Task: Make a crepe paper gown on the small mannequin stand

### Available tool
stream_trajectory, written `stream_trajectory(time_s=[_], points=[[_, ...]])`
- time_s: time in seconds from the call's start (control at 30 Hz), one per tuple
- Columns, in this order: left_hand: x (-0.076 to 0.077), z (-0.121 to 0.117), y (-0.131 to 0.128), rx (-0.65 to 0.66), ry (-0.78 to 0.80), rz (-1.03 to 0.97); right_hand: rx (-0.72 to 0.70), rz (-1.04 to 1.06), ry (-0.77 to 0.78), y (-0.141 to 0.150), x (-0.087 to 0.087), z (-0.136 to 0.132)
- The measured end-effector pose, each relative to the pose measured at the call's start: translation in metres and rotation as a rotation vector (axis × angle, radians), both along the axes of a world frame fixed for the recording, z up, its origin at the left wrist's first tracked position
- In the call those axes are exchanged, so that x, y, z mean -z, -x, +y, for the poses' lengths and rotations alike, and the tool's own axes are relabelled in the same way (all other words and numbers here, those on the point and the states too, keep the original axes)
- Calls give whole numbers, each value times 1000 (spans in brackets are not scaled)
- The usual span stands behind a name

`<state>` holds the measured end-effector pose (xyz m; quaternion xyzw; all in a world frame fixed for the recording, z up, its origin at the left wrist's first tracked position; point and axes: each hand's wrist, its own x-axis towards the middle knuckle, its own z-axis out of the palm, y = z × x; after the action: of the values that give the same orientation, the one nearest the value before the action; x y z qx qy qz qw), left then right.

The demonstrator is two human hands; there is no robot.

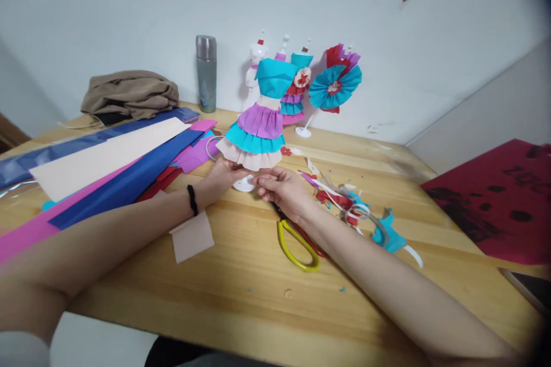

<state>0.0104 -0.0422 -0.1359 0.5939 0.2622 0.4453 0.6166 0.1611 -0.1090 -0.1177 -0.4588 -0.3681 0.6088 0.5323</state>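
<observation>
Left hand (224, 176) and right hand (282, 189) touch the dress (260, 121).

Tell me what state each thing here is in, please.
Tiered paper dress, pleated, top leaning toward the picture's right.
Left hand, at the dress's bottom, partly hidden.
Right hand, curled, at the dress's bottom.
Scissors, lying down, partly covered by the right arm.
Insulated bottle, upright, capped.
Brown cloth, bunched up.
Colored paper sheets, overlapping.
Paper scraps, scattered.
Turquoise pleated rosette, fanned open.

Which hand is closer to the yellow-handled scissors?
Right. The right hand is close beside the scissors; the left hand is farther away, at the hem of the front dress.
</observation>
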Motion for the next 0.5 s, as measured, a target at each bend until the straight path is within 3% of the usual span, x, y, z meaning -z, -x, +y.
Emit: stream_trajectory(time_s=[0.17, 0.33, 0.5], points=[[1, 0, 0, -10, -44, 2, 3, -84, -55, 1, 4, 4], [1, 0, 4, 80, -35, 38, -13, -219, -92, -1, -1, 3], [6, 2, 6, 119, -11, 55, -7, -223, -125, -1, 0, 4]])
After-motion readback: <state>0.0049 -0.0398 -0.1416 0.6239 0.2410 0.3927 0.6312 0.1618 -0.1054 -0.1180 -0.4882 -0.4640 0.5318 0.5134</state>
